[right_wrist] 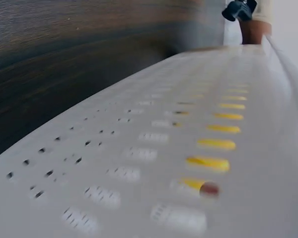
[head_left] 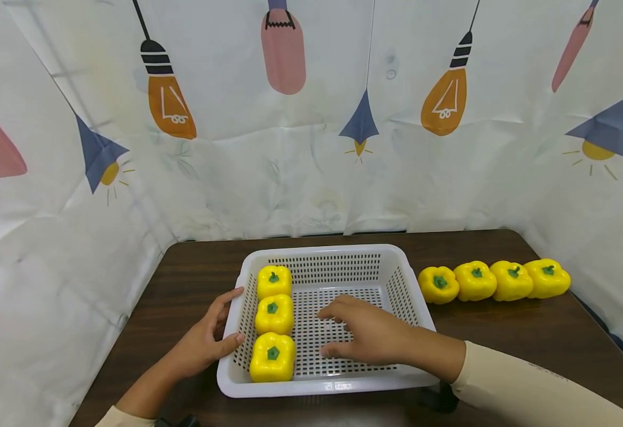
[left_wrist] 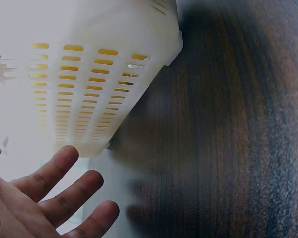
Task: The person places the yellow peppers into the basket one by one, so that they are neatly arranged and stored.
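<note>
A white slotted plastic basket [head_left: 333, 388] stands on the table. Along its left side sit three yellow bell peppers [head_left: 274, 320] in a row, green stems up. My left hand [head_left: 204, 344] is at the basket's left rim, thumb and fingers spread at its edge. In the left wrist view, extended fingers [left_wrist: 72, 196] show beside the slotted side wall [left_wrist: 134, 29]. Over the middle of the basket is my right hand [head_left: 367, 332], fingers apart and holding nothing. The right wrist view has the basket's outer wall [right_wrist: 164, 89], with yellow showing through its slots.
Several more yellow bell peppers [head_left: 476, 281] lie in a line on the dark wooden table [head_left: 509, 338], right of the basket. A white cloth [head_left: 311, 196] printed with lamps and bulbs hangs behind and around the table.
</note>
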A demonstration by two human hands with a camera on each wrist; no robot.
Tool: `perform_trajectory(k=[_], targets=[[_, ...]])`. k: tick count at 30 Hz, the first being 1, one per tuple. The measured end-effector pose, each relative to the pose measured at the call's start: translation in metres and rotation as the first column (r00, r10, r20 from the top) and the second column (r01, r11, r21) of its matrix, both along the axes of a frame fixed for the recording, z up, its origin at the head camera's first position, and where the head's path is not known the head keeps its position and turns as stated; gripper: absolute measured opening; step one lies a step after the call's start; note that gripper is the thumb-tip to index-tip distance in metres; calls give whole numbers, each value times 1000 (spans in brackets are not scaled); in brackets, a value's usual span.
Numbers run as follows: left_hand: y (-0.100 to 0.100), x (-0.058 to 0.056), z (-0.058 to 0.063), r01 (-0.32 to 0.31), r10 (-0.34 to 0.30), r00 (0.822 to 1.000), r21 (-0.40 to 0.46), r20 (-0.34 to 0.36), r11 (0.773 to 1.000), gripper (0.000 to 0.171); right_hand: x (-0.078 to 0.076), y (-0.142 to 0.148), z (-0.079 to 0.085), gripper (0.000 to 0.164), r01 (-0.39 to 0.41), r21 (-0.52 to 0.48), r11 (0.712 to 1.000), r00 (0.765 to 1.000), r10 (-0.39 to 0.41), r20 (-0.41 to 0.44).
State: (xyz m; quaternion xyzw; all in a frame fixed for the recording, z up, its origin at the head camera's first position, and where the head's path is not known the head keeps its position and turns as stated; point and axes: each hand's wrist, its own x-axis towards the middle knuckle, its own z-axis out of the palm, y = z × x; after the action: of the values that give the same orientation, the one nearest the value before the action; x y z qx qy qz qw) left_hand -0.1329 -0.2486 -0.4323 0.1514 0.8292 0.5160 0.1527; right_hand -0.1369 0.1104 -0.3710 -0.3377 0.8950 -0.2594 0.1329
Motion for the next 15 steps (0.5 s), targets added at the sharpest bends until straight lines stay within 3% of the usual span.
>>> perform_trajectory(k=[10, 15], targets=[[-1, 0, 0, -4, 4, 1000, -7, -1, 1000, 84, 0, 33, 5, 56, 36, 5, 999, 999, -36, -6], [0, 1, 1, -10, 10, 1000, -24, 1, 1000, 85, -1, 54, 7, 56, 52, -39, 998, 999, -52, -7]])
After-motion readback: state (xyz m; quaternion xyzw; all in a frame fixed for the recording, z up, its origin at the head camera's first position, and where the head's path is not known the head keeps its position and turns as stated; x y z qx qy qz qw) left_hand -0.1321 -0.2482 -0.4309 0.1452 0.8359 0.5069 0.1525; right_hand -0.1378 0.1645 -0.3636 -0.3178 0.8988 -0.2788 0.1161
